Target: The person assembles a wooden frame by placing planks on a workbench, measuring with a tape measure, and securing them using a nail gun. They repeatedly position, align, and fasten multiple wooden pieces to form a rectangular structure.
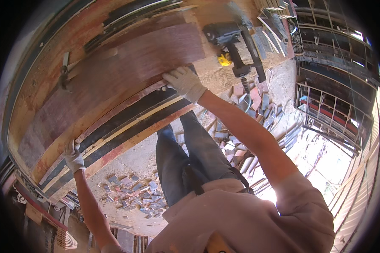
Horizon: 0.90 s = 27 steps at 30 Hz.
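Both my hands wear pale work gloves. My left hand point(74, 157) is closed on the left part of a long narrow wooden strip point(118, 107), its fingers over the top. Farther right, my right hand point(185, 84) grips the other end of this strip, fingers curled over its edge. The strip lies along the near side of a wide reddish-brown panel point(126, 63). Nearer to me run a black band and a pale wooden edge point(126, 126). My palms and the strip's underside are hidden.
A black nail gun point(236, 42) with a yellow part lies at the bench's right end, a hose below it. A hammer point(64, 76) rests on the panel's left. Stacked strips point(135, 19) lie at the back. Wood offcuts point(133, 189) litter the floor; metal racks point(329, 105) stand right.
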### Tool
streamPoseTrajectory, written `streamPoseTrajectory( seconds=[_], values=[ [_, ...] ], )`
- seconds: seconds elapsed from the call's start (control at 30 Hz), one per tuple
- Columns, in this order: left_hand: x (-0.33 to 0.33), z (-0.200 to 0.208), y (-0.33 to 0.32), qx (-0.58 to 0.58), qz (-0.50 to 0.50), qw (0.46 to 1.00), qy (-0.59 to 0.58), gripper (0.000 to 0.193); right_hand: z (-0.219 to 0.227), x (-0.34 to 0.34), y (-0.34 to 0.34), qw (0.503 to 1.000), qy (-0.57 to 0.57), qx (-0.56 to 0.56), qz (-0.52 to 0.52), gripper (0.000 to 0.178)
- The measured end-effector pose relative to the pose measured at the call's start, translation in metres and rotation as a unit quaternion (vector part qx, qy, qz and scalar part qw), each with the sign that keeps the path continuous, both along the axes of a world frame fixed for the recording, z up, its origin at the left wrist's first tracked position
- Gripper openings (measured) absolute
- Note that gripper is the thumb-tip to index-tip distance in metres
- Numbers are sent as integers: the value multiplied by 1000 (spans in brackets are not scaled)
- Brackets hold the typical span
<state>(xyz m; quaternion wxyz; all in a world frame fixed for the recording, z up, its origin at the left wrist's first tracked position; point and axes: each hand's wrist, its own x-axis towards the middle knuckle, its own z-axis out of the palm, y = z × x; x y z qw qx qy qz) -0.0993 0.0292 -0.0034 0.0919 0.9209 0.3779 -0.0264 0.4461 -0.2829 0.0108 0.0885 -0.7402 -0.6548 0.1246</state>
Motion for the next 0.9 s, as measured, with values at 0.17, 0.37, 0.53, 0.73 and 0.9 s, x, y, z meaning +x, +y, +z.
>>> streamPoseTrajectory(
  seconds=[0.17,0.37,0.53,0.73,0.9],
  values=[
    [19,20,-15,19,68,996,59,33,16,81,-81,977,-164,-64,-122,43],
    [199,36,-139,-29,-72,988,-136,48,33,150,-88,954,-278,-109,-7,62],
    [322,25,-185,-22,-54,992,-109,48,35,165,-67,953,-271,-129,-45,52],
    [327,19,-175,-58,-15,995,-84,41,77,150,-72,979,108,-14,-175,56],
    [324,21,-172,-104,-24,991,-83,37,97,92,-132,553,720,130,-399,48]
  ],
)
